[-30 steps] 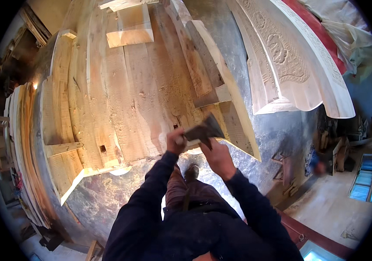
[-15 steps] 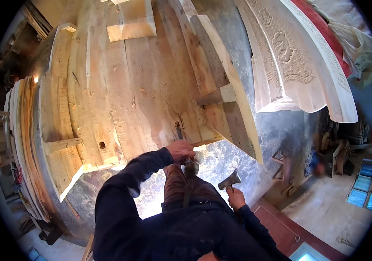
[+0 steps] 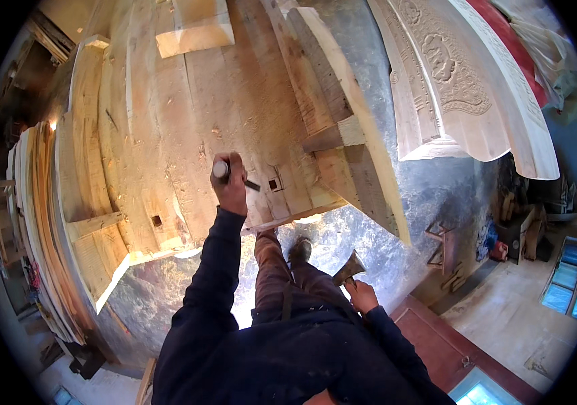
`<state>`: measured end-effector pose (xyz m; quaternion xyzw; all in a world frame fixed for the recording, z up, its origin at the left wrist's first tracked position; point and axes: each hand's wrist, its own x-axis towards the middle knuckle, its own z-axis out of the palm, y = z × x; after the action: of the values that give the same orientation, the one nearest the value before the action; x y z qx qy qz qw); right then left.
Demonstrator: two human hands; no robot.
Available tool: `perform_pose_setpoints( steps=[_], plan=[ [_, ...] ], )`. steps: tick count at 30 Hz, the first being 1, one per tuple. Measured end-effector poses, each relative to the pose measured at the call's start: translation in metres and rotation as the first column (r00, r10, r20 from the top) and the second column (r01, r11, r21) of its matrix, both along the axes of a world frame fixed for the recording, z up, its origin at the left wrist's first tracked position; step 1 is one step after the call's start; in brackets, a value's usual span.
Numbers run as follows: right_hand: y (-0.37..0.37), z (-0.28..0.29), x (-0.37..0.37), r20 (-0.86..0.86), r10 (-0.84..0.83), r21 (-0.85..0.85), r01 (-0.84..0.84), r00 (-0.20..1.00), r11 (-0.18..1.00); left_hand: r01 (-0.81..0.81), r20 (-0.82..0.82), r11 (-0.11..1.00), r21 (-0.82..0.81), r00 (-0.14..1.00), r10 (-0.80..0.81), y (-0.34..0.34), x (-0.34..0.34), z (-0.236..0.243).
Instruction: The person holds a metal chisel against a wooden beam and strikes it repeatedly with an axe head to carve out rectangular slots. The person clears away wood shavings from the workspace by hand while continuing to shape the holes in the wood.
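"Left hand (image 3: 232, 185) first: what is it doing?"

"Gripping a chisel (image 3: 252, 185), fingers wrapped round the handle. The round butt shows at the hand's upper left, and the narrow dark blade pokes out on its right. Whether the tip touches wood, I can't tell."

"What lies just past that tip?"

"A small square mortise (image 3: 274, 184), near the hand on its right, cut into a broad plank panel (image 3: 214, 101) that spreads beneath and beyond the hand. A second square mortise (image 3: 157, 221) sits well to the hand's left, slightly nearer the body."

"And the right hand (image 3: 362, 297)?"

"Closed round the handle of a hatchet (image 3: 349, 267), to the right of the left hand and closer to the body. The metal head points away from the body, just past the fingers."

"Between the two hands?"

"A dark shoe (image 3: 300, 250), lower down."

"Farther out?"

"Beyond the left hand, a pale wooden block (image 3: 195, 39) on the panel. Well off to its right, a carved wooden panel (image 3: 450, 88) with raised ornament. Far to its left, a stack of long boards (image 3: 42, 229)."
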<state>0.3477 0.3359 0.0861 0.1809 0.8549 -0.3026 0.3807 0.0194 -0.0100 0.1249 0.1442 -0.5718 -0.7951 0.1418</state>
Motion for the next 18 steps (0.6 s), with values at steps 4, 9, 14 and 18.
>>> perform_pose_setpoints(
  steps=[4, 9, 14, 18],
  plan=[
    [0.001, -0.012, 0.005, -0.150, 0.308, 0.006, -0.310, 0.940, 0.951, -0.088, 0.004, 0.995, 0.052, 0.996, 0.087, 0.014, -0.011, 0.001],
    [-0.005, -0.009, -0.006, -0.202, 0.426, 0.066, -0.422, 0.882, 0.904, -0.102, 0.078, 0.968, 0.231, 0.993, 0.086, 0.030, -0.017, -0.016],
    [-0.005, -0.016, -0.010, -0.075, 0.188, 0.043, -0.185, 0.979, 0.982, -0.013, 0.071, 0.967, 0.253, 0.997, -0.005, 0.030, -0.019, -0.026],
    [-0.011, -0.001, -0.017, -0.016, 0.149, -0.021, -0.150, 0.989, 0.988, 0.072, 0.101, 0.969, 0.236, 0.990, -0.098, 0.022, -0.017, -0.032]
  ],
)
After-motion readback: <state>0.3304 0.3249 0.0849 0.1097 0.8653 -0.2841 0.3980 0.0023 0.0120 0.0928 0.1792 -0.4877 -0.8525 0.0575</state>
